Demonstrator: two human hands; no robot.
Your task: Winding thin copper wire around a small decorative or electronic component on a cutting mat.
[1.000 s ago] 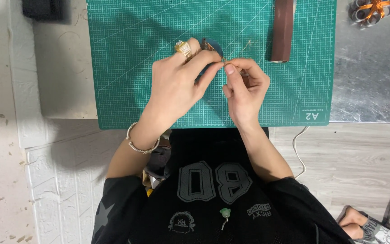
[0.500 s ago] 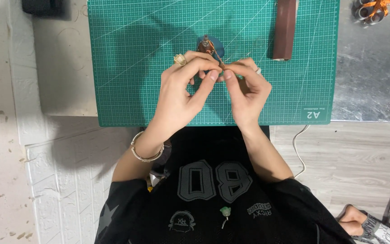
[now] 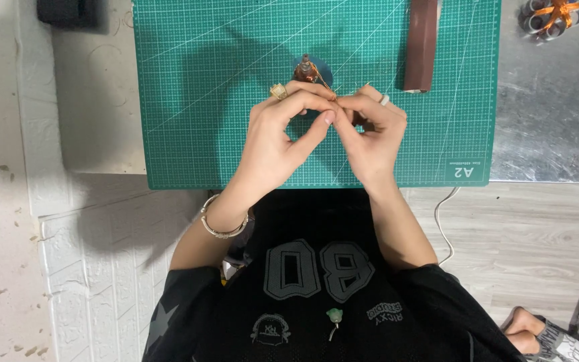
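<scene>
Both hands meet over the middle of the green cutting mat (image 3: 196, 80). Left hand (image 3: 279, 137) curled, thumb and forefinger pinched at the tip; right hand (image 3: 370, 137) likewise curled, fingertips pressed against the left's. Between them a thin wire (image 3: 324, 82), gold-coloured, runs up and away from the pinch toward a small brown bead-like piece (image 3: 305, 68) sitting on a dark round base just beyond the knuckles. The wire's long axis slants from the fingertips toward that piece. Both hands are equally near; the piece lies slightly to the left hand's side. Whether the piece is lifted or resting on the mat I cannot tell.

Mat lies on a grey table (image 3: 551, 114). A brown strip (image 3: 421, 43) lies lengthwise on the mat, beyond the right hand, apart. Bundle with orange wrap (image 3: 552, 12) at the far right corner. Pale wood floor (image 3: 537, 228) below.
</scene>
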